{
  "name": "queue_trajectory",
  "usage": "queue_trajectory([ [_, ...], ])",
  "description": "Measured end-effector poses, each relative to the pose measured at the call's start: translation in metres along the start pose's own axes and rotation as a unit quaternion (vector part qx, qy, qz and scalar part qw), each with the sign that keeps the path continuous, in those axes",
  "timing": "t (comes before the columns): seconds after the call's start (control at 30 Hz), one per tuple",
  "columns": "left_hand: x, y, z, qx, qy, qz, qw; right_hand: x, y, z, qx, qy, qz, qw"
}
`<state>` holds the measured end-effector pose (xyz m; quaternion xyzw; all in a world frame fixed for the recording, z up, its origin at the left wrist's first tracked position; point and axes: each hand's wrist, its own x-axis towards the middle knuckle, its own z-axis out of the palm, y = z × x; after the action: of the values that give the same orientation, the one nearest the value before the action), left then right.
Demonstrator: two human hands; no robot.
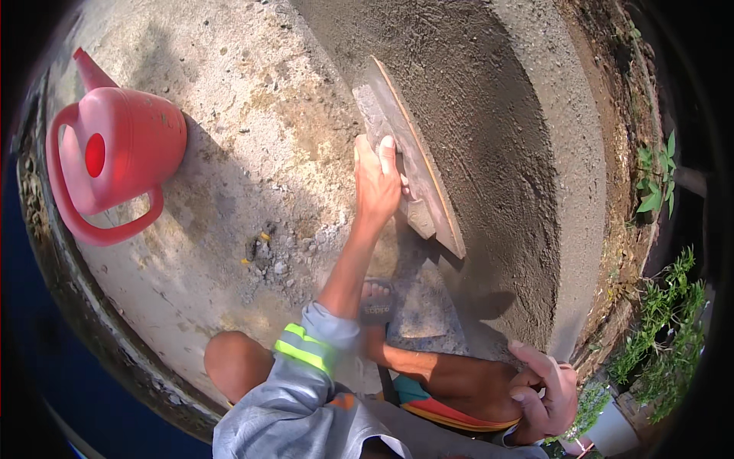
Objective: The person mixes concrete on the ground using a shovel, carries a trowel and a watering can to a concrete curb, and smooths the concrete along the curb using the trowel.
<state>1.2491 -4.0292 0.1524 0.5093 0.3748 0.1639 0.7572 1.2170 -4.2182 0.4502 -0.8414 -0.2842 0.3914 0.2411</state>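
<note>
My left hand [378,177] is closed round the grip of a long, cement-smeared hand float [419,153]. The float is tilted, with one long edge close to the wet grey mortar [505,183]; whether its whole face touches cannot be told. Its handle is mostly covered by my fingers and a block-like back piece. At the lower right, near my bent knee, my right hand [552,394] is held with its thumb and forefinger apart and the other fingers loosely curled. Nothing shows in it.
A red watering can [130,149] stands on the rough, dry concrete [260,99] at the left. Loose rubble [283,256] lies near my left forearm. A smooth curved mortar edge [585,176] runs along the right, beside soil and green plants [661,336]. My sandalled foot [375,298] is below the float.
</note>
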Motion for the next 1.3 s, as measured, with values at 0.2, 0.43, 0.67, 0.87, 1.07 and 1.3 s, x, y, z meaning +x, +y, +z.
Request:
queue_trajectory([
  [0.2, 0.149, 0.034, -0.097, 0.117, 0.001, 0.035, 0.993, -0.003, 0.013, 0.012, 0.064, 0.014, -0.011, 0.998],
  [0.43, -0.012, -0.035, -0.016, 0.020, -0.042, -0.040, 0.998, 0.006, -0.004, 0.005, 0.031, 0.078, 0.064, 0.994],
  [0.67, 0.111, 0.001, -0.058, 0.093, -0.017, 0.014, 0.995, 0.001, -0.021, 0.013, 0.016, 0.119, 0.110, 0.987],
  [0.87, -0.001, -0.019, -0.003, 0.034, -0.011, 0.005, 0.999, -0.001, -0.013, 0.017, -0.011, 0.180, 0.104, 0.978],
  [1.07, 0.175, 0.028, -0.089, 0.089, 0.008, 0.058, 0.994, -0.028, 0.008, 0.019, -0.313, 0.149, -0.157, 0.925],
  [1.3, -0.022, 0.051, -0.001, 0.025, -0.026, 0.036, 0.999, -0.004, -0.018, 0.023, 0.038, 0.192, 0.120, 0.973],
])
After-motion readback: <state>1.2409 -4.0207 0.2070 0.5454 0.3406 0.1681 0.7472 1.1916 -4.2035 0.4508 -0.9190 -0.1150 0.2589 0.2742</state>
